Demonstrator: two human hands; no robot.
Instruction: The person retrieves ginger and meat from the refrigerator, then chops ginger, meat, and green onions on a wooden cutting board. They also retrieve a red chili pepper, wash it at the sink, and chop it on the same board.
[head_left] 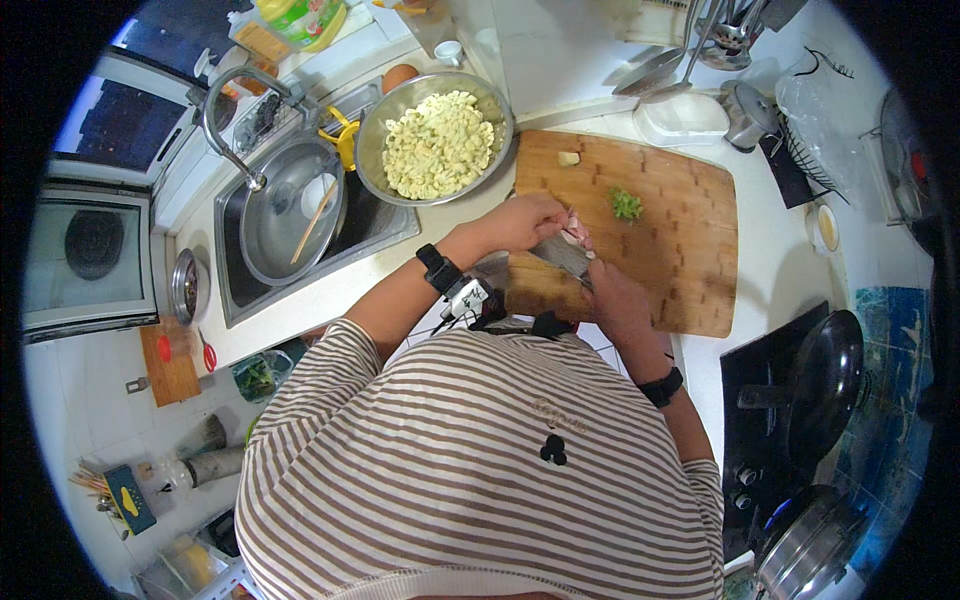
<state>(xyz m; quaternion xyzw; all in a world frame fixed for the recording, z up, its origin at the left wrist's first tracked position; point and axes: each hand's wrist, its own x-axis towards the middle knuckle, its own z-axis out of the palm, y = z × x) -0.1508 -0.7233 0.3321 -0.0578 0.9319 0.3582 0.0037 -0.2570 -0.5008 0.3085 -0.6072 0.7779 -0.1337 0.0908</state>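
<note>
This is a home kitchen, small and closely packed. At the upper left of the frame a steel sink (300, 240) with a curved tap (225, 120) is set into a white bench (770, 260), a pan lid (290, 205) lying in its basin, and beside it stands a metal bowl (436, 135) of pale chopped food. A wooden cutting board (650, 220) fills the middle of the bench; ladles (665, 65) hang at the top right, and a black hob (770, 400) with a dark wok (825, 385) and a lidded pot (810, 545) sits at the lower right.
</note>
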